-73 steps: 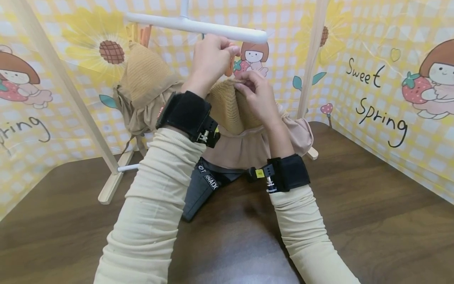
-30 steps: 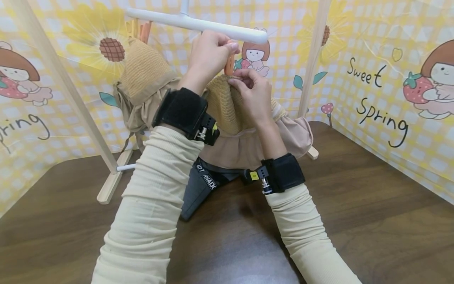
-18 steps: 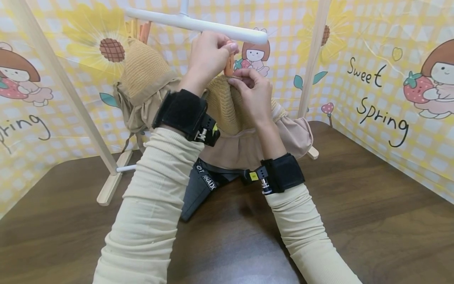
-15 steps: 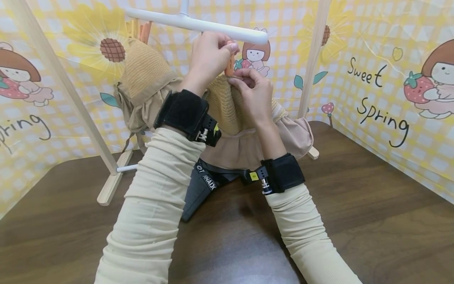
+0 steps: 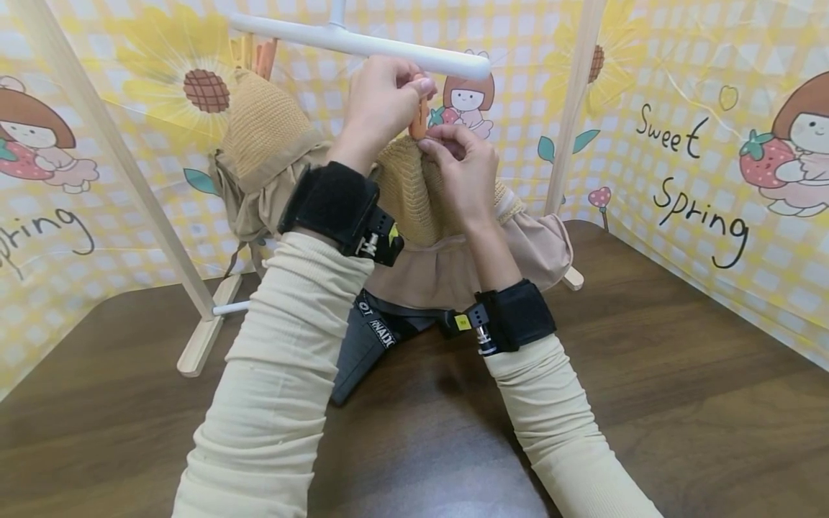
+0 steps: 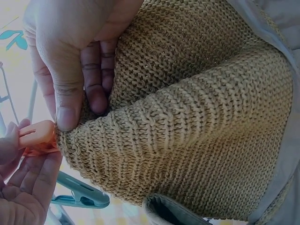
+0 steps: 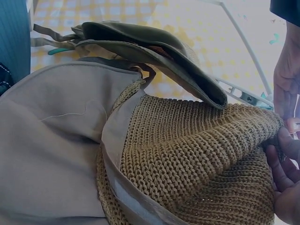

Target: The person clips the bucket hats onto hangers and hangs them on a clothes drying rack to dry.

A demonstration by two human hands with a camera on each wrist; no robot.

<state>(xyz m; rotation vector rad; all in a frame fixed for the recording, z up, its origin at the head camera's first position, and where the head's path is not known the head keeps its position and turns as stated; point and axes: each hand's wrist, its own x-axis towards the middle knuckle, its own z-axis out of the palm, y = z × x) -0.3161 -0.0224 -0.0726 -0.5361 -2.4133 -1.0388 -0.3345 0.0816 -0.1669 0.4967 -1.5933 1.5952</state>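
Observation:
Near the white bar, my left hand (image 5: 382,101) pinches an orange clothespin (image 5: 419,119), its lower tip right at the top edge of a sun hat (image 5: 404,191). The hat has a tan knitted crown and a pinkish-beige cloth brim. Just below the clothespin, my right hand (image 5: 469,173) pinches the crown's gathered edge between thumb and fingers. Seen from the left wrist, the clothespin (image 6: 37,133) meets the knit beside the right thumb. A deep fold runs through the knitted crown (image 7: 187,145) in the right wrist view.
A second tan hat (image 5: 268,129) hangs at the left from yellow and orange clothespins (image 5: 262,57) under the white bar (image 5: 363,47). Wooden posts (image 5: 132,165) stand at both sides. Grey cloth with a lettered band (image 5: 363,345) is below the brim. A teal clothespin (image 6: 82,192) hangs nearby.
Since the earliest frame, the orange clothespin and the hat's gathered edge have come together, with my right hand shifting slightly left and up. Over the last half second both hands are nearly still.

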